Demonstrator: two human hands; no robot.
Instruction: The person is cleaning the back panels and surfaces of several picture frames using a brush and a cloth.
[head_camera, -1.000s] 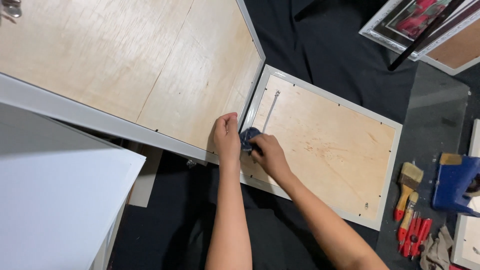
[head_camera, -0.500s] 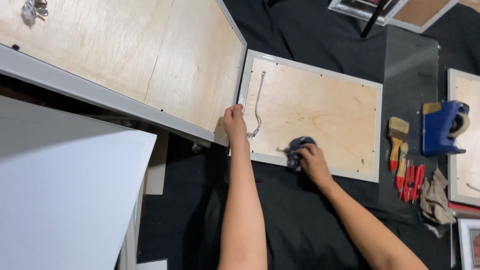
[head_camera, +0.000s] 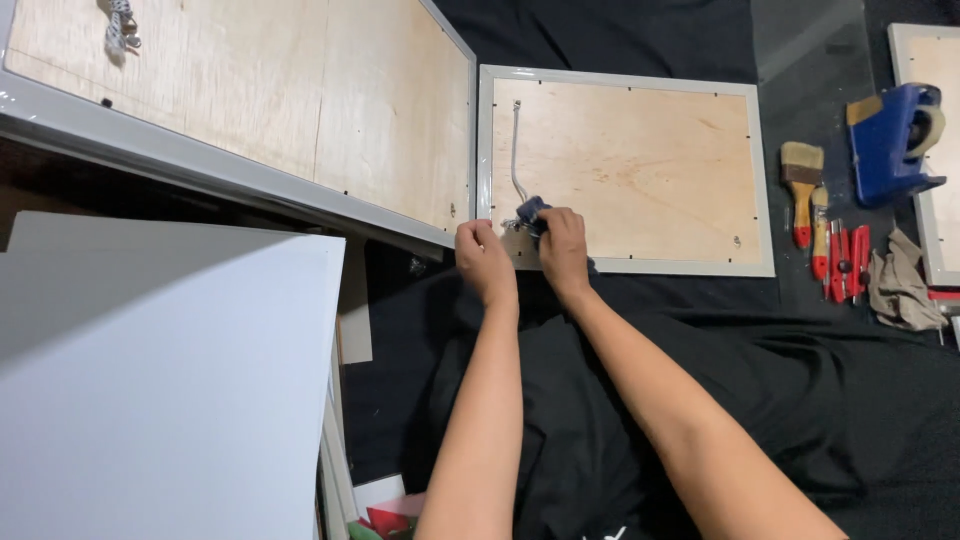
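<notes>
A white-edged picture frame (head_camera: 760, 180) lies face down, its plywood back up, on black cloth. A thin grey hanging cord (head_camera: 516, 150) runs along the back near the left edge. My right hand (head_camera: 562, 245) grips a small dark blue tool (head_camera: 530, 210) at the frame's lower left corner, next to the cord's end. My left hand (head_camera: 482, 255) rests on the same corner, fingers pinched at the frame's edge just left of the tool; what it pinches is hidden.
A larger plywood-backed frame (head_camera: 300, 100) lies to the left, with a coiled cord (head_camera: 118, 25) on it. A white board (head_camera: 160, 380) fills the lower left. To the right lie a paintbrush (head_camera: 800, 185), red-handled tools (head_camera: 845, 260), a blue tape dispenser (head_camera: 895, 135), a rag (head_camera: 900, 285) and a glass sheet (head_camera: 810, 50).
My right hand with the blue tool moved from the frame's lower middle back to its lower left corner, beside my left hand. The view shifted, so the frames sit more centrally.
</notes>
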